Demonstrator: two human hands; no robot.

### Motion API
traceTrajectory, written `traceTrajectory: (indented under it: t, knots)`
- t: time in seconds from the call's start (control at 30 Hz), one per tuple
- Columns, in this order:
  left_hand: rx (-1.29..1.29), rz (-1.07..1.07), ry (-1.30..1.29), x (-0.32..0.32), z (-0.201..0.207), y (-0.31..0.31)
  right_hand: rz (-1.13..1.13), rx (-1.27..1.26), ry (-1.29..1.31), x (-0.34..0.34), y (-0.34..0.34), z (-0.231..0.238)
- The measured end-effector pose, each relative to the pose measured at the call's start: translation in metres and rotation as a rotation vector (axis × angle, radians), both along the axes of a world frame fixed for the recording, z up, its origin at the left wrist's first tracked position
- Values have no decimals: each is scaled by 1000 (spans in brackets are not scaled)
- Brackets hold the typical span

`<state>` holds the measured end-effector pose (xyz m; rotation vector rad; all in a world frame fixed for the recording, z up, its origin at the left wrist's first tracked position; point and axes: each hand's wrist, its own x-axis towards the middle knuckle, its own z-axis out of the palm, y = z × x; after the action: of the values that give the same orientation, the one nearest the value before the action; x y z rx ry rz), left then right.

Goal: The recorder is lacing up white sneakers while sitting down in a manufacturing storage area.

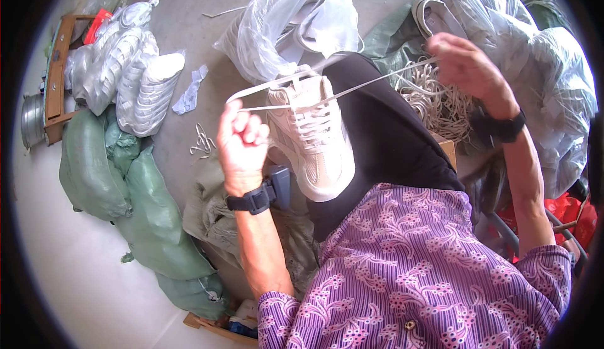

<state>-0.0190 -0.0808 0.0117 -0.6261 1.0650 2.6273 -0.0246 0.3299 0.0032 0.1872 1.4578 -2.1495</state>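
Note:
A cream lace-up sneaker (324,154) rests on my dark-trousered leg, its toe pointing toward me. The white shoelace (377,83) threads through its eyelets and stretches tight to both sides. My left hand (242,132) is closed around one end, left of the shoe's collar, fingers curled toward the palm. Farther out to the right, my right hand (465,66) is raised and pinches the other end. It is slightly blurred. Part of the lace loops above the tongue. Black straps circle both wrists.
A clear plastic bag (264,34) holding shoes lies ahead. A heap of loose laces (440,110) sits under my right hand. Bagged shoes (553,78) pile up at right; stacked wrapped shoes (148,91) and green sacks (157,204) line the left. Loose laces (202,141) lie on the floor.

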Motion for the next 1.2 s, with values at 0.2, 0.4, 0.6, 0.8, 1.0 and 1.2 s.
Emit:
traceTrajectory:
  t: [0.2, 0.4, 0.6, 0.8, 1.0, 1.2]
  knots:
    - [-455, 166, -29, 17, -5, -51, -457, -670, -71, 52, 90, -34]
    - [-1018, 282, -155, 34, -12, -77, -686, -869, 126, 79, 106, -68]
    - [-976, 430, -254, 39, -12, -106, -633, -350, 191, 56, 58, -64]
    - [-519, 543, -215, 60, -13, -168, -20, 308, 432, 3, -72, -27]
    - [-179, 652, -139, 79, 0, -194, 111, 590, 821, -11, -119, -23]
    - [-256, 652, -61, 78, 7, -176, 154, 728, 997, -9, -129, -25]
